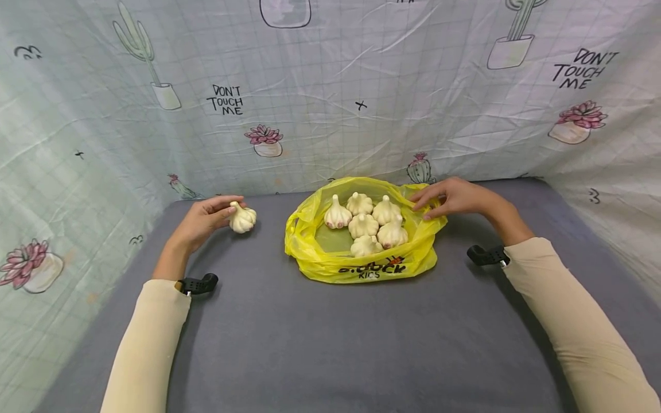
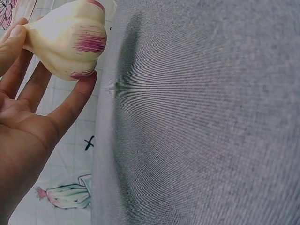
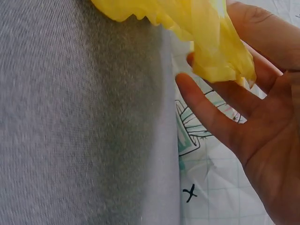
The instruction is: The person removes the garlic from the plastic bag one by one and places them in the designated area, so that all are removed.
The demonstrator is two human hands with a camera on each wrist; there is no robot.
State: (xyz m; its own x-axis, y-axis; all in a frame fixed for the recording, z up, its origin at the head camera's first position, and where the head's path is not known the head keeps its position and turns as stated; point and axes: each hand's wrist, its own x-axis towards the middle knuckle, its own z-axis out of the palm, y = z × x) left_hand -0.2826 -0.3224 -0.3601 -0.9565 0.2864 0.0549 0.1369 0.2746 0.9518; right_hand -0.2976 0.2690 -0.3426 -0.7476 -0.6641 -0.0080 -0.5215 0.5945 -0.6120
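Note:
My left hand [image 1: 205, 221] pinches a garlic bulb [image 1: 242, 219] by its stem, left of the bag. Purple streaks mark this garlic bulb [image 2: 77, 40] in the left wrist view, where the little finger of the left hand [image 2: 28, 112] touches its underside. A yellow plastic bag [image 1: 310, 267] stands with its mouth wide, and several garlic bulbs [image 1: 363, 226] sit inside it. At the bag's right rim, my right hand [image 1: 459, 198] holds the plastic between thumb and fingers. The right wrist view shows the yellow bag [image 3: 213, 51] bunched within the right hand [image 3: 262, 112], hiding some fingertips.
A grey cloth [image 1: 330, 344] covers the table. Behind and at the sides hangs a pale curtain [image 1: 320, 103] printed with cacti and lettering. Each sleeve cuff carries a black wrist mount, one on the left [image 1: 200, 284] and one on the right [image 1: 485, 255].

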